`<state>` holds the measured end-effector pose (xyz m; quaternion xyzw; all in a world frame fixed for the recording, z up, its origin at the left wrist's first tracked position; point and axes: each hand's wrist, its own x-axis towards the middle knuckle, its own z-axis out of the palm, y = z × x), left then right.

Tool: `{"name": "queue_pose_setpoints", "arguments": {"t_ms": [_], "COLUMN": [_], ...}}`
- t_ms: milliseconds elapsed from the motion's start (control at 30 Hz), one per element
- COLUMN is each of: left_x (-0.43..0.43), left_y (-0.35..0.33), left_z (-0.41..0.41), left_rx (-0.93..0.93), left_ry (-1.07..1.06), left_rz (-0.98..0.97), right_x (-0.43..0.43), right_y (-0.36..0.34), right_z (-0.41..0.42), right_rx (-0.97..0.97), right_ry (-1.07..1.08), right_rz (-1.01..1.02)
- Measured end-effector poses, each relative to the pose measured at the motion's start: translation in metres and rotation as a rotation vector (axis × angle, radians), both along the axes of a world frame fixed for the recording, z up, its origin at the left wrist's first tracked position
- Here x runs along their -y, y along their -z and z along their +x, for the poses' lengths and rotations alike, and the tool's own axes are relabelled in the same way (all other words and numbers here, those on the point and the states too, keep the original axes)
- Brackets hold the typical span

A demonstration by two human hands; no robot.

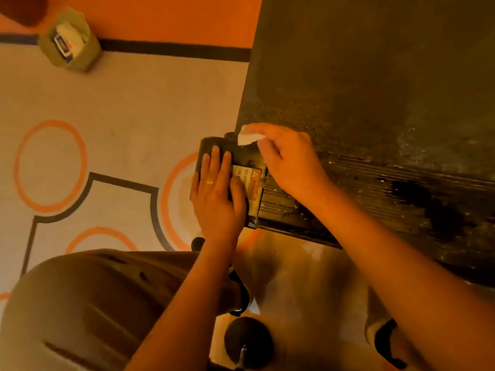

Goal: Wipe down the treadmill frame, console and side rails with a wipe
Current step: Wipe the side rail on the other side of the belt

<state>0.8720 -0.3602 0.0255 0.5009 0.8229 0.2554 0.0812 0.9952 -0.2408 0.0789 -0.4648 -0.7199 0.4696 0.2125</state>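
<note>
From where I stood, the left hand [217,194] lay flat, fingers straight, on the treadmill's corner cap [209,147] (the one bearing a yellow warning label [247,180]). The right hand [289,162] pinched a white wipe [247,137] against the cap's far edge, beside the belt [375,89].

Warm orange light is colouring everything; the treadmill deck [375,76] is lying dim, and the lower edge is looking blurred and bent.

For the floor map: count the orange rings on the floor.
3 clearly: a whole ring far left; a part ring beside the left hand, partly hidden; an arc above the knee. An orange sliver at the left edge may be a fourth.
</note>
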Motion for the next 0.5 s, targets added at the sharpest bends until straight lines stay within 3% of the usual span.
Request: {"name": "queue_pose_setpoints", "arguments": {"t_ms": [400, 500], "left_x": [-0.001, -0.002], "left_y": [0.004, -0.010], "left_z": [0.001, -0.005], "left_rx": [-0.022, 0.178], "left_ry": [0.006, -0.012], "left_rz": [0.056, 0.081], "right_x": [0.009, 0.019], "right_y": [-0.001, -0.007], "right_z": [-0.015, -0.017], "right_rx": [0.008, 0.036], "right_ry": [-0.081, -0.089], "right_rz": [0.072, 0.069]}}
